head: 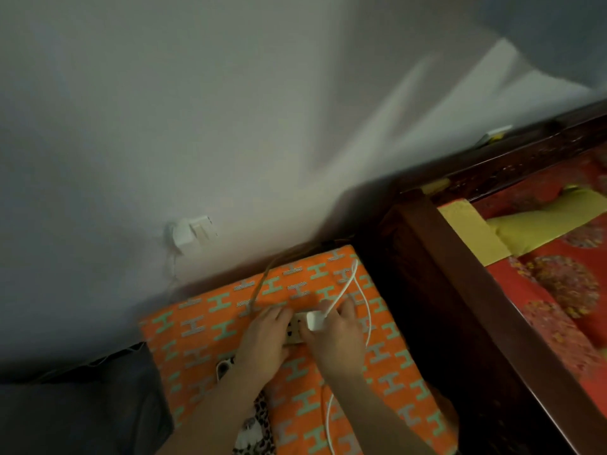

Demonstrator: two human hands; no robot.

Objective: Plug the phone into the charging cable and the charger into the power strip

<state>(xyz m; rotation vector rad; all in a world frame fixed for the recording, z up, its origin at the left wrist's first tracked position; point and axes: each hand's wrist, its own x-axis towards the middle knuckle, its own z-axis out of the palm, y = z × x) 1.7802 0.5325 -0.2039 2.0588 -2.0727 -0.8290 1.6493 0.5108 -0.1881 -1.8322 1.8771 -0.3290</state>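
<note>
A beige power strip point(294, 330) lies on an orange patterned cushion point(203, 326). My left hand point(264, 343) rests on its left end and holds it down. My right hand point(341, 336) grips a white charger point(314, 320) right at the strip's sockets; whether its pins are in a socket is hidden. The white charging cable point(345, 290) runs up from the charger, loops back and passes under my right forearm toward the bottom edge. A phone in a leopard-print case point(254, 425) lies partly under my left forearm, its camera end point(223, 367) showing.
A brown cord point(259, 284) runs from the strip to the wall. A white wall socket with a plug point(190, 233) sits on the grey wall. A dark wooden bed frame point(460, 290) with red bedding stands at the right. Dark fabric point(82, 405) lies at the lower left.
</note>
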